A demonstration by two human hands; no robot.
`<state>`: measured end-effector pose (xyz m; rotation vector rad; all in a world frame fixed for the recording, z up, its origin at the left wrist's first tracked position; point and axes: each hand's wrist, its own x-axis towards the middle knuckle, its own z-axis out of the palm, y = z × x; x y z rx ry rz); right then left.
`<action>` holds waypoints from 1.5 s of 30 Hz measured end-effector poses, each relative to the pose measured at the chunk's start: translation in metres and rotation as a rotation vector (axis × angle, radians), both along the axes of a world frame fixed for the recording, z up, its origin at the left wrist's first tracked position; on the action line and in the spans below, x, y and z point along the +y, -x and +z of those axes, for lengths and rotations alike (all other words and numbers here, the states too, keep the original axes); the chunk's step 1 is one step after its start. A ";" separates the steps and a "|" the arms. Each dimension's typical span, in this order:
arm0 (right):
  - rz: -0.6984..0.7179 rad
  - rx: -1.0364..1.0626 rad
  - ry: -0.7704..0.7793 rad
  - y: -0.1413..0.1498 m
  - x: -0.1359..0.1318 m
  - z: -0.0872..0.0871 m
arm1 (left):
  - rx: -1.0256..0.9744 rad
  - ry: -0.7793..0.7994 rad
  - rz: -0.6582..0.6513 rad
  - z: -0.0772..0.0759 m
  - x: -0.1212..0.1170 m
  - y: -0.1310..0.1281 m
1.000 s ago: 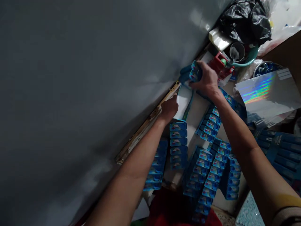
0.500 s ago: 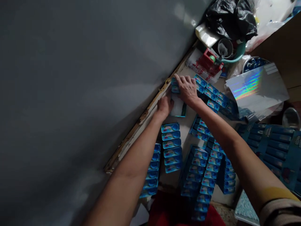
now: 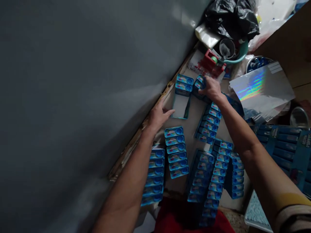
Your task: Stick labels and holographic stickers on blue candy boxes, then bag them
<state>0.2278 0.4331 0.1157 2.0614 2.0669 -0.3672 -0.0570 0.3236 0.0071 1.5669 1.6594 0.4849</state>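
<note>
My right hand (image 3: pixel 212 89) is closed on a couple of small blue boxes (image 3: pixel 199 81) at the far part of the table. To its left, two more blue boxes (image 3: pixel 184 84) stand at the far end of a shallow display tray (image 3: pixel 180 107) whose near part shows a bare white bottom. My left hand (image 3: pixel 157 117) lies beside that tray's left side, thumb stretched toward its edge, holding nothing. Nearer to me is a filled row of blue boxes (image 3: pixel 176 152), with another row (image 3: pixel 155 176) partly behind my left forearm.
Several more box rows (image 3: pixel 209 124) run under my right arm. A shiny silver sheet (image 3: pixel 262 87), a red tape dispenser (image 3: pixel 212 63), a green basin (image 3: pixel 240 56) and a black plastic bag (image 3: pixel 232 19) lie at the back right. A grey wall (image 3: pixel 85 81) borders the left.
My right hand has moved right, from the boxes in the tray to other blue boxes, which it now grips. My left hand has slid back toward me and spread its thumb.
</note>
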 end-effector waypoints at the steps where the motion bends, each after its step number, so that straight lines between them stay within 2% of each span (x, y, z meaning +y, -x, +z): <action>1: 0.017 0.004 -0.001 0.002 -0.003 -0.001 | 0.000 0.027 0.016 0.001 -0.005 0.001; 5: -0.016 0.000 -0.086 0.012 -0.012 0.003 | 0.002 0.107 0.041 0.002 -0.014 -0.003; 8: -0.052 0.015 -0.314 0.012 -0.030 0.026 | -0.058 0.139 0.068 0.001 -0.015 -0.005; 10: -0.006 0.066 -0.442 0.012 -0.049 0.045 | -0.084 0.162 0.065 0.000 -0.015 -0.003; 13: 0.119 0.220 -0.431 0.024 -0.079 0.059 | -0.079 0.169 0.032 0.000 -0.015 0.001; 15: 0.186 0.338 -0.357 0.039 -0.093 0.050 | -0.081 0.168 0.008 0.000 -0.014 0.001; 17: 0.200 0.414 -0.297 0.055 -0.102 0.028 | -0.101 0.171 -0.015 0.001 -0.014 0.000; 20: 0.162 0.416 -0.273 0.070 -0.106 -0.006 | -0.129 0.156 -0.040 0.001 -0.015 -0.004; 22: 0.149 0.375 -0.276 0.074 -0.107 -0.020 | -0.114 0.137 -0.040 0.000 -0.015 -0.008; 25: 0.157 0.288 -0.243 0.081 -0.103 -0.027 | -0.066 0.125 -0.018 0.000 -0.015 -0.014; 30: 0.177 0.148 -0.237 0.098 -0.088 -0.024 | -0.038 0.134 0.013 0.001 -0.016 -0.019; 32: 0.217 0.130 -0.244 0.090 -0.083 -0.019 | -0.041 0.131 0.014 0.002 -0.016 -0.019; 34: 0.200 0.114 -0.265 0.067 -0.079 -0.010 | -0.073 0.136 0.023 0.002 -0.016 -0.018; 37: 0.004 0.017 -0.279 0.016 -0.068 0.004 | -0.227 0.199 0.072 0.000 -0.017 -0.015; 40: -0.159 -0.101 -0.083 -0.025 -0.048 0.008 | -0.404 0.292 0.158 -0.002 -0.017 -0.014; 42: -0.162 -0.135 -0.006 -0.035 -0.038 0.008 | -0.451 0.332 0.196 -0.003 -0.017 -0.013; 43: -0.147 -0.134 -0.027 -0.035 -0.037 0.009 | -0.454 0.344 0.208 -0.002 -0.016 -0.013; 45: -0.110 -0.094 -0.174 -0.031 -0.041 0.019 | -0.457 0.359 0.215 -0.001 -0.016 -0.013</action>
